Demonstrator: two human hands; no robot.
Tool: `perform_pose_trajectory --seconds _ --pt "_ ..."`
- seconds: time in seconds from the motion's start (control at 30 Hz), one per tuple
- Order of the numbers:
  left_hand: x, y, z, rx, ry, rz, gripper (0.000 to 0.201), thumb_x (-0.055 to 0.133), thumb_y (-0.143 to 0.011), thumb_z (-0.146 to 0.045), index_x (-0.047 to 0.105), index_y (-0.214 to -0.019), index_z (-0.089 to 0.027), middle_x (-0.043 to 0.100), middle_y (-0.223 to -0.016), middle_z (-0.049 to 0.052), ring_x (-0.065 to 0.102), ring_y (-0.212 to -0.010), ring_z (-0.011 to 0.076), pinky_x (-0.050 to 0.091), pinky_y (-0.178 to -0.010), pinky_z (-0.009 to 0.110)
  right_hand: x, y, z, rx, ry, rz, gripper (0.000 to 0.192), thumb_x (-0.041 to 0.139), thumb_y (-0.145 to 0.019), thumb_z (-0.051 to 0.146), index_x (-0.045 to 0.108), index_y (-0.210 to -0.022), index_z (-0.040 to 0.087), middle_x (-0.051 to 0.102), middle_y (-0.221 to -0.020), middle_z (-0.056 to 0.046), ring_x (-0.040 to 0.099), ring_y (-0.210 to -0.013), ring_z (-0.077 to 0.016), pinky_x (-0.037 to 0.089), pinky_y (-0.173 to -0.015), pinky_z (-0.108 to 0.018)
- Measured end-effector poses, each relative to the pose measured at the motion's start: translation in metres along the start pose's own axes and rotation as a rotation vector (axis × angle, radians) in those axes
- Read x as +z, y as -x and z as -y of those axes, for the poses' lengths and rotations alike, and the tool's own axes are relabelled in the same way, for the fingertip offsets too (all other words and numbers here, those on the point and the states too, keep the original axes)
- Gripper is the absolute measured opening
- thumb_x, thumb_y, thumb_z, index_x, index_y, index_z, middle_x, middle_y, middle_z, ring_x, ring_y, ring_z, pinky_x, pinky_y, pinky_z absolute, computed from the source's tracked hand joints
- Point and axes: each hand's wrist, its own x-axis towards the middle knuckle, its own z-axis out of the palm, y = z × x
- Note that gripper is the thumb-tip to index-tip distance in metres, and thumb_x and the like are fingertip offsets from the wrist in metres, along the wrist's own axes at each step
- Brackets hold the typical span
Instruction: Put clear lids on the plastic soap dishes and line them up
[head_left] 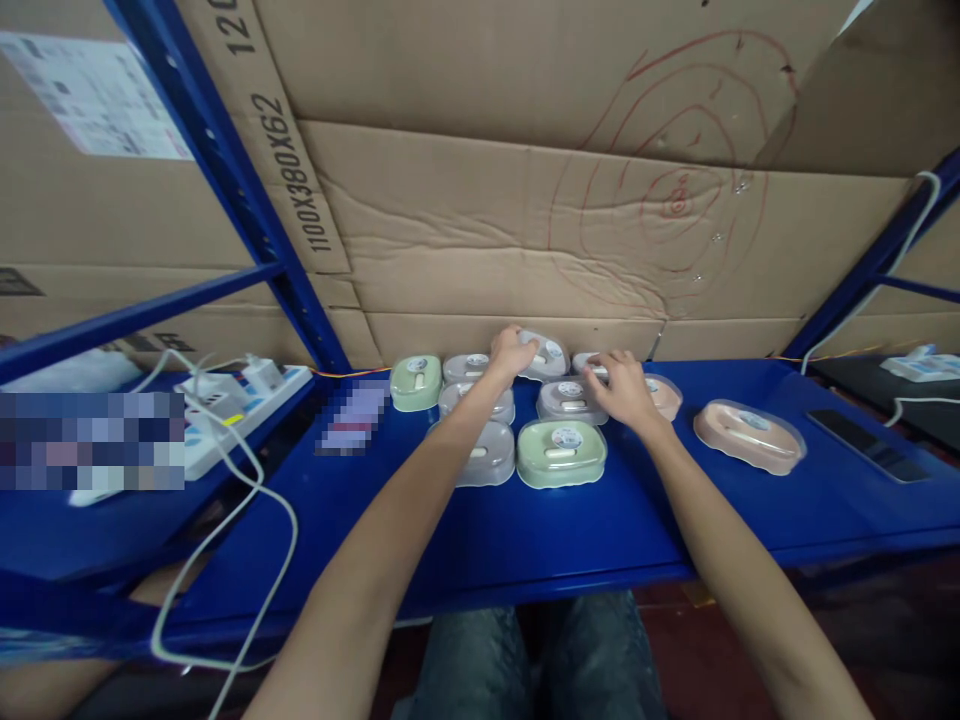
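Left hand: the left hand (512,352) reaches to the back row and curls over the near edge of a grey oval lidded plastic case (546,354) tipped up against the cardboard wall (465,240); the fingers look closed on it, though how firmly they grip I cannot tell
Right hand: the right hand (625,385) lies palm down with fingers loosely spread, fingertips on another grey oval case (587,362) at the back; it seems to rest there rather than hold it; a pale pink oval case (666,396) sits just beside the hand, partly hidden
Cluster: on the blue metal tabletop (465,530) sit more oval cases, close together in rough rows; a light green case at the left end (415,382); a grey case next to it (465,367); a grey case in the middle (571,400); a clear grey case at the front (487,455); a larger light green case at the front (561,452)
Apart: a pink oval case (749,436) lies alone to the right, well apart from the group
Progress: judging by the layout, most cases already stand grouped; the tilted back case is not yet set flat, and the lone pink one is outside the rows
Surroundings: a white power strip (247,400) with a trailing white cable (262,540) lies on the left; a dark flat phone (862,443) on the right
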Motion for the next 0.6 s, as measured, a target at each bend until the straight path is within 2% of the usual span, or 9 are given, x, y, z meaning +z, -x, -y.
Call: perform_pose_trajectory --seconds 0.1,0.3,0.43,0.53,0.6 --pt "0.01 -0.001 0.003 -0.022 -0.32 -0.014 0.03 0.086 -0.079 -0.03 0.073 -0.105 -0.021 0.079 -0.131 0.02 0.057 -0.151 0.042 0.043 -0.121 0.048 0.001 0.002 0.005 -0.003 0.059 0.09 0.045 0.047 -0.11 0.045 0.079 -0.123 0.016 0.078 -0.124 -0.02 0.064 -0.12 -0.0383 0.047 -0.103 -0.048" --pt "0.016 0.002 -0.006 0.056 -0.776 0.151 0.027 0.069 -0.097 -0.027 0.074 -0.12 -0.013 0.077 -0.136 0.026 0.066 -0.143 0.0397 0.049 -0.118 0.042 -0.001 0.005 0.015 0.004 0.134 0.235 0.052 0.043 -0.114 0.052 0.079 -0.126 0.017 0.077 -0.127 -0.02 0.065 -0.121 -0.0371 0.044 -0.104 -0.045" --pt "0.012 0.015 -0.011 0.194 -0.946 0.31 0.037 0.061 -0.104 -0.03 0.071 -0.136 -0.014 0.071 -0.151 0.022 0.062 -0.15 0.035 0.044 -0.126 0.041 -0.009 0.003 0.012 0.025 0.162 0.24 0.056 0.043 -0.114 0.058 0.076 -0.132 0.017 0.074 -0.133 -0.02 0.064 -0.126 -0.0363 0.044 -0.104 -0.043" --pt "0.007 0.032 -0.01 0.318 -1.008 0.457 0.045 0.064 -0.104 -0.039 0.068 -0.144 -0.019 0.067 -0.159 0.016 0.056 -0.156 0.0321 0.036 -0.132 0.041 -0.015 0.002 0.006 0.049 0.176 0.23 0.051 0.049 -0.111 0.059 0.078 -0.121 0.018 0.076 -0.126 -0.019 0.065 -0.123 -0.0364 0.044 -0.103 -0.042" --pt "0.005 0.043 -0.008 0.371 -1.033 0.542 0.048 0.065 -0.104 -0.047 0.069 -0.144 -0.021 0.068 -0.157 0.014 0.056 -0.154 0.0324 0.037 -0.132 0.043 -0.014 0.002 0.006 0.064 0.182 0.226 0.047 0.055 -0.108 0.058 0.078 -0.115 0.018 0.078 -0.12 -0.018 0.065 -0.122 -0.0373 0.044 -0.103 -0.043"
